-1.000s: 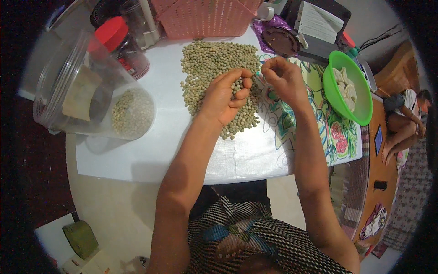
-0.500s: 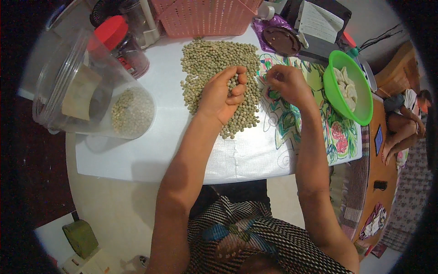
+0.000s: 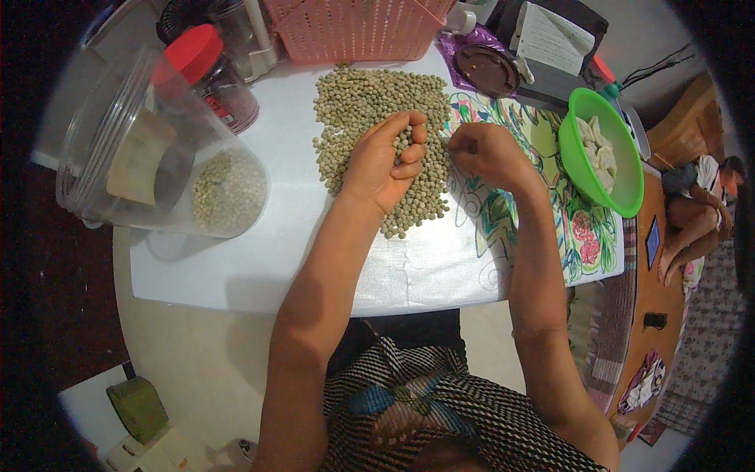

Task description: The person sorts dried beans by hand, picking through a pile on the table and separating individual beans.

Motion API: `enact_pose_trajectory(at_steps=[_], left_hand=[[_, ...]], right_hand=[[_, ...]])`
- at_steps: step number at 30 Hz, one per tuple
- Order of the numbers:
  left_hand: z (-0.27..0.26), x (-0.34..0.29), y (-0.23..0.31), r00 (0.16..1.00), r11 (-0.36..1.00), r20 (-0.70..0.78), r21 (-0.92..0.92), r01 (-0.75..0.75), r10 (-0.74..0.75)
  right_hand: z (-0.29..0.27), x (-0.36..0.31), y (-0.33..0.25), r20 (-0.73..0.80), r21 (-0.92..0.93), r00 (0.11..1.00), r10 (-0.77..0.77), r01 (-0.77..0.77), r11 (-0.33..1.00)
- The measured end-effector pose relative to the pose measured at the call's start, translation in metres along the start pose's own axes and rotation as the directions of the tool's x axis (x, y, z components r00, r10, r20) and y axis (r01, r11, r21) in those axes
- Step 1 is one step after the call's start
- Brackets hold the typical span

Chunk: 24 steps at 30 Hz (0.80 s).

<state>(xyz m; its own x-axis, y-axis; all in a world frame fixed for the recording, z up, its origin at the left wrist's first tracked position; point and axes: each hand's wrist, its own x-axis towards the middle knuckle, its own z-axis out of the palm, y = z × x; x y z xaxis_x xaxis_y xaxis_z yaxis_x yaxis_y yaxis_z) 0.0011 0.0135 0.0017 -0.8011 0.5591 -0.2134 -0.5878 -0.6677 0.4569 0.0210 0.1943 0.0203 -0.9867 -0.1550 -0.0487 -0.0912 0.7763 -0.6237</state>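
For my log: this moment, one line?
left hand: cupped over pea pile; right hand: curled beside pile, grip unclear; clear jar: left, peas inside; green bowl: right

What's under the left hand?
Peas show around the left hand, spread on a white sheet. More show between its curled fingers; I can't tell if they're held or lying beneath. Whatever sits directly under the palm is covered.
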Motion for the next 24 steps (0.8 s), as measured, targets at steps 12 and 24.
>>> enact_pose_trajectory(at_steps=[12, 24], left_hand=[[-0.001, 0.001, 0.001, 1.000, 1.000, -0.005, 0.020, -0.010, 0.011], [-0.002, 0.000, -0.004, 1.000, 1.000, -0.022, 0.027, -0.007, 0.007]], right_hand=[[-0.003, -0.002, -0.008, 0.060, -0.061, 0.997, -0.049, 0.053, 0.997], [0.001, -0.004, -0.011, 0.041, -0.154, 0.999, -0.021, 0.027, 0.988]])
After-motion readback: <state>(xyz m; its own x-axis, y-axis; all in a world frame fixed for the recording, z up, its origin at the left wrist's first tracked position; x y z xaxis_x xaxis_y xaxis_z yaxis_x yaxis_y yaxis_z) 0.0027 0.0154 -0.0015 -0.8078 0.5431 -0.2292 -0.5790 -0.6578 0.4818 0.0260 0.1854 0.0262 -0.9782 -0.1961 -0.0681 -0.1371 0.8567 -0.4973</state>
